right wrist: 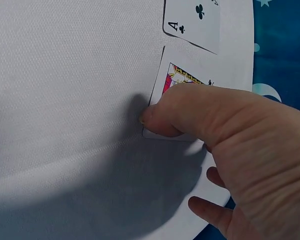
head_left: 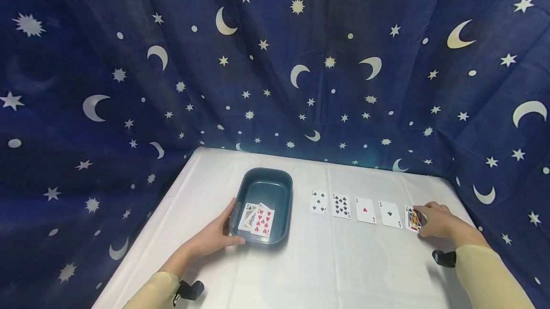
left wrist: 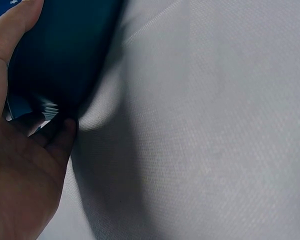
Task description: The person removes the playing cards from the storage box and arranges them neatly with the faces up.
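Two playing cards, a nine of hearts [head_left: 263,221] uppermost, already lay in the dark teal plastic tub [head_left: 281,189]. Five face-up cards remained in a row on the white tablecloth [head_left: 343,266], so the work appeared under halfway. The left hand [head_left: 213,239] steadied the tub's near corner, thumb on the rim, fingers curled against its wall. The right hand [head_left: 435,219] pressed its thumb on the rightmost court card [right wrist: 177,77] beside the ace of clubs [right wrist: 195,20], other fingers loosely curled.

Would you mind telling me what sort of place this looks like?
Probably a staged recording booth: a star-and-moon backdrop hangs round a white-clothed table with a tray and playing cards.
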Action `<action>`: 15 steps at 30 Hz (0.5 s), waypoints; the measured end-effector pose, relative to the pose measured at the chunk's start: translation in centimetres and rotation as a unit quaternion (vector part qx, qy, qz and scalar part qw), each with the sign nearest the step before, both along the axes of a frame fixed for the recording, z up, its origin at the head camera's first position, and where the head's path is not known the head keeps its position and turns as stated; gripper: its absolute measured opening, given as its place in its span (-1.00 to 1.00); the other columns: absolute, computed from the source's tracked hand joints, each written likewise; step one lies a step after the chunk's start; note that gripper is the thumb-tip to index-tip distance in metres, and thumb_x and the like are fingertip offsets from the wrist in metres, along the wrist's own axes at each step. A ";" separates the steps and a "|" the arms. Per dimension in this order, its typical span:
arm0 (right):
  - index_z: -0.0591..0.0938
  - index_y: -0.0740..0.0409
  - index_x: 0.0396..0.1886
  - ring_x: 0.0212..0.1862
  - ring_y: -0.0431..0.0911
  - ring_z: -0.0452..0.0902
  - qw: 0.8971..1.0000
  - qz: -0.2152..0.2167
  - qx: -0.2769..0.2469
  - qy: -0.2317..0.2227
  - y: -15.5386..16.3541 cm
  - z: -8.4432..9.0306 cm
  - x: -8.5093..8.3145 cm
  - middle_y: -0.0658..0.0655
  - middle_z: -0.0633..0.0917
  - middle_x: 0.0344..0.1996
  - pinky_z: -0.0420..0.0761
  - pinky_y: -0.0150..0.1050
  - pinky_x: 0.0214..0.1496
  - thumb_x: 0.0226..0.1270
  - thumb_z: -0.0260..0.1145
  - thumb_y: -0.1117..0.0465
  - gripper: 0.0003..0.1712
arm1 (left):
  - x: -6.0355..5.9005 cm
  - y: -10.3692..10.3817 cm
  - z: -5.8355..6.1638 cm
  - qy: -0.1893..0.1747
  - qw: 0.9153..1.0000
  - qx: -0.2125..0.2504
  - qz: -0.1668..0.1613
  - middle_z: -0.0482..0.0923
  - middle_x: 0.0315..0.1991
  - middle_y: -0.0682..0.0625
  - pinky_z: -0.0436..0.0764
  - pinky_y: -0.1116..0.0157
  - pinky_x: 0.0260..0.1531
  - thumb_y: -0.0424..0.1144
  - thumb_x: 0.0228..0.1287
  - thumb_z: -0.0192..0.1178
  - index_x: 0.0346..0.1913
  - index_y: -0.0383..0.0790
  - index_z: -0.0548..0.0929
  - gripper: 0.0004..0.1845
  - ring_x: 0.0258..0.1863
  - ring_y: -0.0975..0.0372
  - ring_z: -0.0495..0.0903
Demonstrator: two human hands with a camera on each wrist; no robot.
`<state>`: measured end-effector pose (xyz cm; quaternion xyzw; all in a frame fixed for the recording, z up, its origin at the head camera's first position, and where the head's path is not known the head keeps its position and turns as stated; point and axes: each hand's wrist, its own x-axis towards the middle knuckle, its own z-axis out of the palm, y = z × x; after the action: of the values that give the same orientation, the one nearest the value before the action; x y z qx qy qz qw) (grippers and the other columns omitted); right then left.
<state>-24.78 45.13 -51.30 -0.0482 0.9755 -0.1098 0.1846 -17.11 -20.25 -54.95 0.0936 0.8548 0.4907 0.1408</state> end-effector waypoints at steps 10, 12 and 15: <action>0.29 0.46 0.46 0.17 0.56 0.21 1.000 0.007 0.015 0.005 0.1 -0.1 0.5 0.65 0.29 0.20 0.35 0.60 0.14 0.09 0.51 0.05 0.03 | -0.2 0.1 -0.1 -0.003 1.000 0.008 -0.010 -0.20 0.67 -0.05 0.30 0.09 0.46 0.02 0.06 0.60 0.68 0.11 -0.25 0.36 0.58 -0.03 0.05; 0.28 0.46 0.47 0.18 0.56 0.21 1.000 0.002 0.016 0.003 -0.1 -0.1 0.5 0.65 0.28 0.22 0.34 0.61 0.15 0.09 0.48 0.07 0.02 | -0.2 0.1 -0.1 0.000 1.000 0.005 -0.011 -0.20 0.67 -0.06 0.27 0.08 0.47 0.03 0.06 0.59 0.68 0.08 -0.24 0.36 0.58 -0.03 0.04; 0.27 0.44 0.49 0.18 0.56 0.20 1.000 -0.004 0.012 -0.001 -0.4 0.0 0.5 0.64 0.27 0.23 0.33 0.61 0.16 0.11 0.46 0.09 0.01 | -0.2 -0.1 0.0 0.000 1.000 0.004 -0.010 -0.20 0.67 -0.07 0.26 0.07 0.47 0.03 0.06 0.59 0.68 0.06 -0.24 0.36 0.58 -0.03 0.02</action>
<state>-24.29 44.77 -51.33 -0.0421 0.9767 -0.0984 0.1861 -17.27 -20.33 -54.94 0.1034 0.8516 0.4930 0.1451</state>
